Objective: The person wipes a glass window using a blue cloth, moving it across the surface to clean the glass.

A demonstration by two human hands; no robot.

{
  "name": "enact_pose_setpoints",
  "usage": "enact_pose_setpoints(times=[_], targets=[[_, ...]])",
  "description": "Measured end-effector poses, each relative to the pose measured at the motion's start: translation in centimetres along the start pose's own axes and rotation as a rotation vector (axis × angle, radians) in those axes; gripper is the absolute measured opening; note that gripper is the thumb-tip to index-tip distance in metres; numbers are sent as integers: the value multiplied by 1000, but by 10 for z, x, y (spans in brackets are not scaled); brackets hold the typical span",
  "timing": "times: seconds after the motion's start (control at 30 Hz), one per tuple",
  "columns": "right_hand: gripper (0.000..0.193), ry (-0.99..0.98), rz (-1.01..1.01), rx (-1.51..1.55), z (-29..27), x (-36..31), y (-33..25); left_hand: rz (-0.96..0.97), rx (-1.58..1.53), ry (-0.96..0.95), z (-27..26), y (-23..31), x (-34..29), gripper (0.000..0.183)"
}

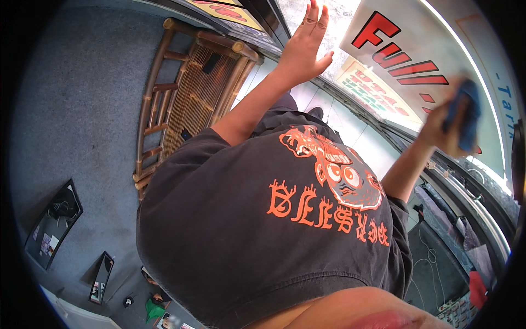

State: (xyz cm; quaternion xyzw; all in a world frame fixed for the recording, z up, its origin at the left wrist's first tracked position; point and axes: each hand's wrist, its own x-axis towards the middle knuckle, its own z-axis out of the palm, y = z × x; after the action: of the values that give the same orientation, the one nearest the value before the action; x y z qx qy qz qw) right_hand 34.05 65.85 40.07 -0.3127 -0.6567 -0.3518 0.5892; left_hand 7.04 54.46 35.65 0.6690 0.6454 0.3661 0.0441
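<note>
Blue it is: a cloth (pixel 467 116), badly blurred, over the right part of the lettered glass pane (pixel 427 38), and the right hand (pixel 438 125) has its fingers wrapped firmly around it! Whether cloth and glass actually touch is hard to call through that blur. Over to the left hand (pixel 304 50), raised near the pane's left edge, fingers stretched upward, thumb out wide; whether they meet any surface, I can't tell. Bold red letters (pixel 374 27) run slanting across the pane. Below the pane, here's a black T-shirt (pixel 235 219) with orange print, dominating the view. Left of the pane and apart from it, a bamboo bench (pixel 200 93), small dark objects (pixel 211 63) on its slats. Farther off on that side, two dark-framed mirrors (pixel 60 219). And beneath the pane's right end, thin white cables (pixel 431 257) trail over something dark!
</note>
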Motion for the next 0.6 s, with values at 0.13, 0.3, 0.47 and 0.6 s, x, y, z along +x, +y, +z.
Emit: enact_pose_setpoints(times=[0.13,0.3,0.47,0.6], targets=[[23,-325,-160,304,2,-45,-33,24,100,46,11,3,-2,100],[22,-191,-88,154,5,-11,-24,31,119,61,10,9,0,104],[19,66,-119,230,21,50,1,17,142,95,12,19,3,101],[26,-25,-59,136,11,21,-12,-19,59,92,5,28,4,99]])
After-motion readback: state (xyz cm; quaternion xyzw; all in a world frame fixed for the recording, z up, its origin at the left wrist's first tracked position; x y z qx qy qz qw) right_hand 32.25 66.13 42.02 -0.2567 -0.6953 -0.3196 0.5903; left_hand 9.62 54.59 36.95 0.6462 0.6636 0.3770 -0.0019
